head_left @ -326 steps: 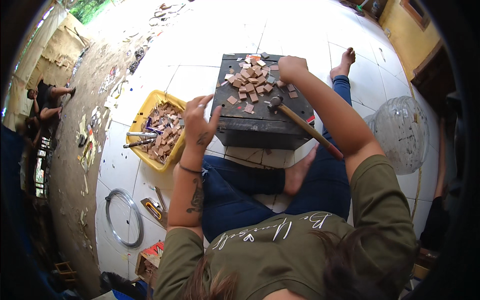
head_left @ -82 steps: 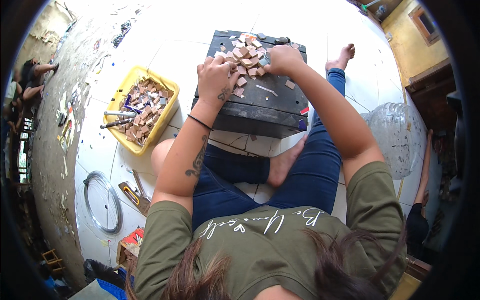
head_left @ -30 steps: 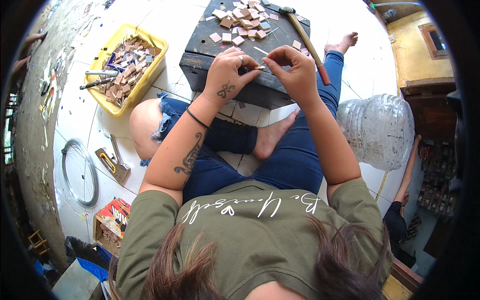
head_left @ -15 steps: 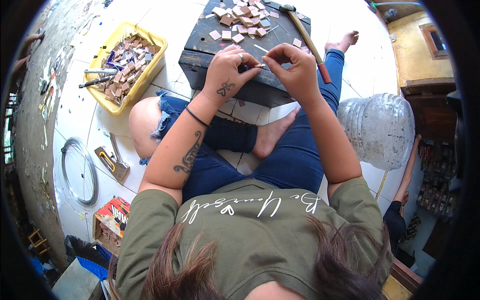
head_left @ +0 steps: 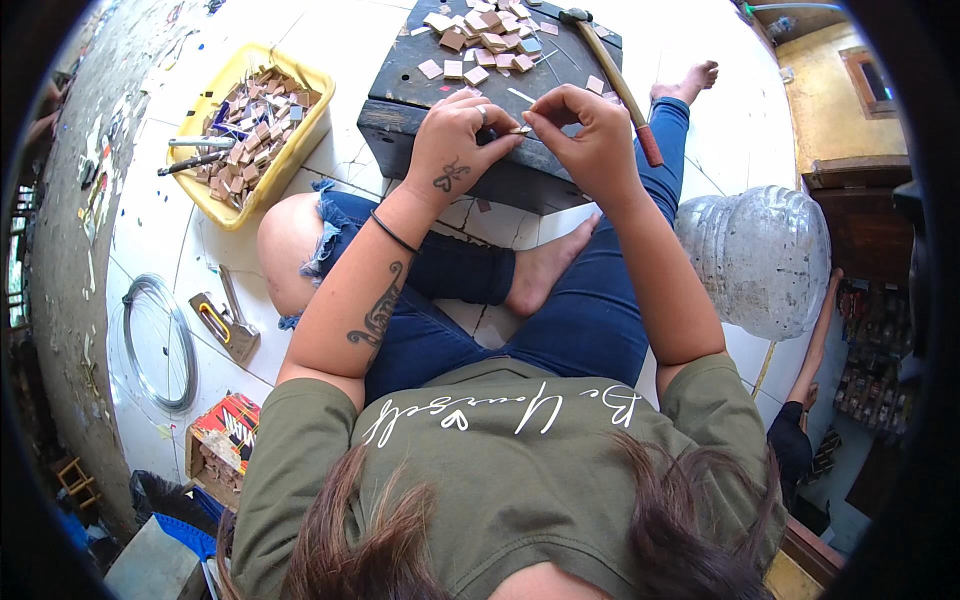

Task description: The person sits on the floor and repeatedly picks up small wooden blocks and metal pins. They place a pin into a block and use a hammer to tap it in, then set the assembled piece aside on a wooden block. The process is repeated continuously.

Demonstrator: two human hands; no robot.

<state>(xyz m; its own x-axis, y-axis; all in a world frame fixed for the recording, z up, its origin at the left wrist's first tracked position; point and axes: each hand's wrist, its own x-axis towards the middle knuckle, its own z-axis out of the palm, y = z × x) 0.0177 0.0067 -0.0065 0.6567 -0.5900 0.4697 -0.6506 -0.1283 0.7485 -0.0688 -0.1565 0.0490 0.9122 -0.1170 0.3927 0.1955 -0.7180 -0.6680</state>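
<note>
My left hand (head_left: 465,135) and my right hand (head_left: 585,138) meet over the near edge of a dark wooden box (head_left: 385,125). Both are closed in a pinch, fingertips almost touching. A small pale piece (head_left: 524,129) shows between them; its kind is too small to make out. Beyond my hands, a pile of small square wooden pieces (head_left: 490,40) lies on the box top, with a few thin metal wires or pins (head_left: 552,68) beside it. A hammer (head_left: 620,85) with a wooden handle and reddish grip rests along the box's right side, near my right hand.
At the left stands a yellow tub (head_left: 318,110) of small wooden pieces and tools. Lower down are a wire coil (head_left: 187,350), a staple gun (head_left: 225,328) and a cardboard box (head_left: 225,425). A large clear plastic bottle (head_left: 755,260) lies right. Another person's arm (head_left: 820,345) shows beyond it.
</note>
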